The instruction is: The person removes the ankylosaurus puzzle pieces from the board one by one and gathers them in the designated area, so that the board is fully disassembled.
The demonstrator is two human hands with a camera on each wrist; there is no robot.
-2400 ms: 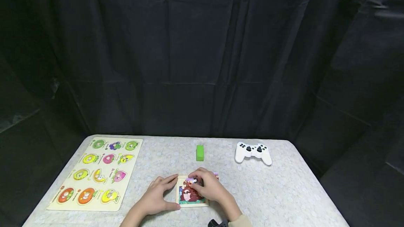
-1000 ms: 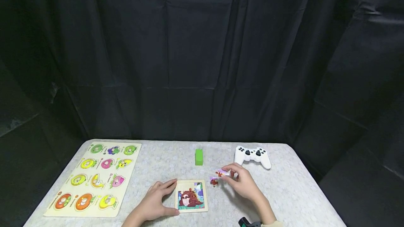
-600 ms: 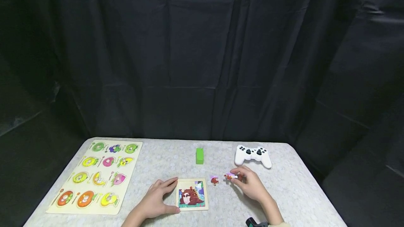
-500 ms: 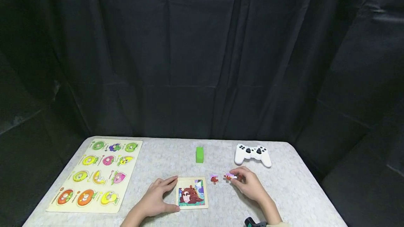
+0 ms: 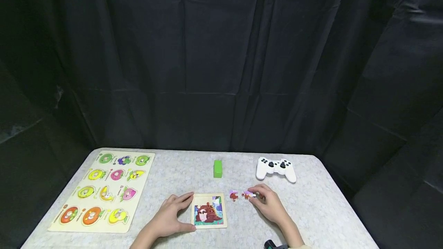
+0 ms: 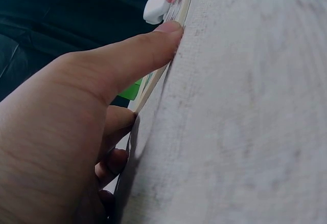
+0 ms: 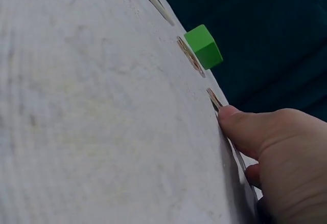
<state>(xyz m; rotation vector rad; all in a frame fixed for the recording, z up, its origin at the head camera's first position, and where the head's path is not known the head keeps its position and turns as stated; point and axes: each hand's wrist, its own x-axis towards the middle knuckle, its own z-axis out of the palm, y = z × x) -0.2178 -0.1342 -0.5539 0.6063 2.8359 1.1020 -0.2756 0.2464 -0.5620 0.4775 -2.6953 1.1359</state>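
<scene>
A small square wooden puzzle tray [image 5: 211, 226] lies in front of me, its dark red creature picture partly filled in, with a bare pale strip along the top left. My left hand [image 5: 169, 216] rests at the tray's left side, thumb at the near corner and index finger at the far one, both fairly straight. To the right of the tray, my right hand [image 5: 271, 206] pinches a red and lilac jigsaw piece [image 5: 247, 195] between thumb and index finger, low over the table. Another red and lilac piece [image 5: 233, 195] lies between it and the tray.
A green block [image 5: 217, 168] stands behind the tray. Farther right is a white game controller [image 5: 275, 169]. At the left lies a large fruit puzzle board [image 5: 136, 203]. Black cloth [image 5: 221, 68] hangs behind the table.
My right hand has moved from over the tray to its right with a jigsaw piece, then slid that piece slightly left towards the other. My left hand has stayed at the tray.
</scene>
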